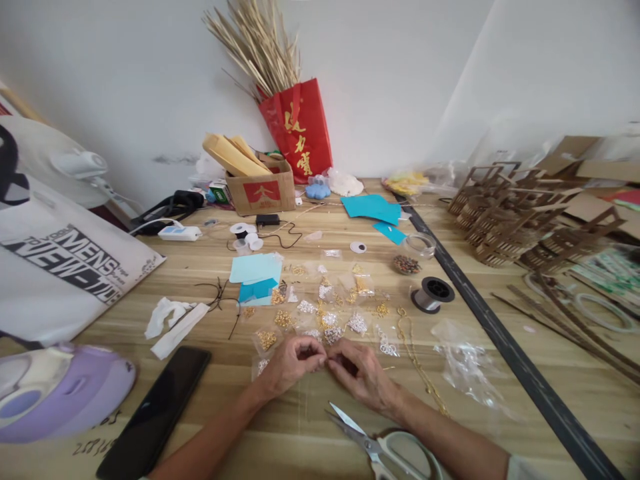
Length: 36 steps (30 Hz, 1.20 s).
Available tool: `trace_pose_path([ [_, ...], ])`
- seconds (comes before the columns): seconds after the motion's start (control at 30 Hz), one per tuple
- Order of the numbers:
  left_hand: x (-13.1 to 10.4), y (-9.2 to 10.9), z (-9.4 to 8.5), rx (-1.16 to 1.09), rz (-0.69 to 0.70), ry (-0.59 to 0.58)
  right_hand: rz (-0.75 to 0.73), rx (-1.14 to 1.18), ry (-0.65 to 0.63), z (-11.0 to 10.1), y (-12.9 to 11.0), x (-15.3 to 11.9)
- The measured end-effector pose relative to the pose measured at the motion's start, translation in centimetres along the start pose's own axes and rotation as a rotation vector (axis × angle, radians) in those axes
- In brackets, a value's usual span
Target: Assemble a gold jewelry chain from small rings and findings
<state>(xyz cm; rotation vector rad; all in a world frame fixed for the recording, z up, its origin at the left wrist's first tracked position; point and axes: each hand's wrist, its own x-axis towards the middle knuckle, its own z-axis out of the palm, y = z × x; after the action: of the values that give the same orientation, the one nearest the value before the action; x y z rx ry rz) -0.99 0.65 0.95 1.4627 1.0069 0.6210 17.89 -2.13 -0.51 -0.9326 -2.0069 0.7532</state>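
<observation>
My left hand (293,365) and my right hand (364,375) meet over the near part of the wooden table, fingertips pinched almost against each other. Whatever lies between them is too small to make out; a faint thin line runs down the table below. Just beyond the fingers are several small clear bags of silver beads (357,323) and gold beads (283,319). Open-bladed scissors (371,445) with pale handles lie by my right forearm. A gold chain (413,353) stretches along the table to the right of my right hand.
At left are a black phone (155,413), a purple-and-white device (75,390) and a printed white bag (65,260). A wire spool (433,294), a jar of beads (407,263) and crumpled clear plastic (467,360) sit right. Woven baskets (515,213) crowd the far right.
</observation>
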Motion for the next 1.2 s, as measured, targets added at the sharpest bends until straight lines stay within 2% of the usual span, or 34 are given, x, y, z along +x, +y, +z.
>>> trace_pose_path([
  [0.37, -0.05, 0.07, 0.00, 0.059, 0.027, -0.002, 0.048, 0.051, -0.036, -0.23, -0.11, 0.18],
  [1.2, 0.07, 0.08, -0.26, -0.072, -0.032, -0.107, 0.092, 0.102, -0.071, -0.39, -0.40, 0.22],
])
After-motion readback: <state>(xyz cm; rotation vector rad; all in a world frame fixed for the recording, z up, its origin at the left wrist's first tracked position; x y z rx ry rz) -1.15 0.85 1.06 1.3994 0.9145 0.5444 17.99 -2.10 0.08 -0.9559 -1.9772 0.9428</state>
